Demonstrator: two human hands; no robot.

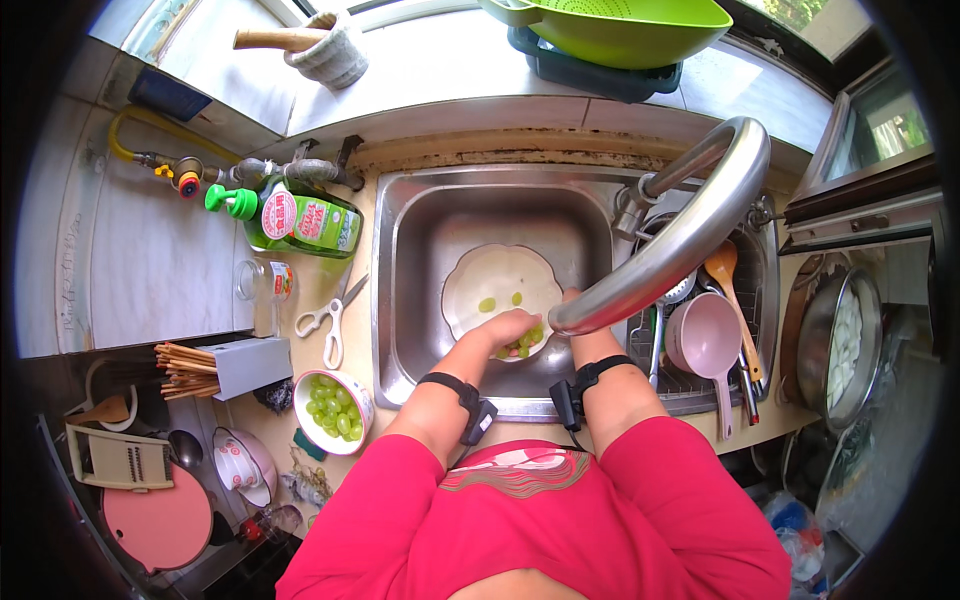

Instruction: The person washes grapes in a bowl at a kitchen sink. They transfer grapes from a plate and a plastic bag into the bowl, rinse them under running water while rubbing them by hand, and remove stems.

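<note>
A pale scalloped dish (480, 277) lies in the steel sink basin (420, 225), with loose green grapes (487, 304) in it. My left hand (516, 327) is curled over the dish's near right part, against a cluster of green grapes (525, 343); it seems to hold some of them. My right hand (571, 295) is at the dish's right edge, mostly hidden behind the curved steel faucet (675, 247), so its fingers cannot be made out. A white bowl (301, 405) full of green grapes stands on the counter left of the sink.
White-handled scissors (330, 319), a green soap bottle (307, 221) and a glass jar (266, 289) stand or lie left of the sink. A pink ladle (703, 335) and a wooden spatula (731, 285) rest in the right basin. A stone mortar (334, 56) and green colander (630, 34) are on the sill.
</note>
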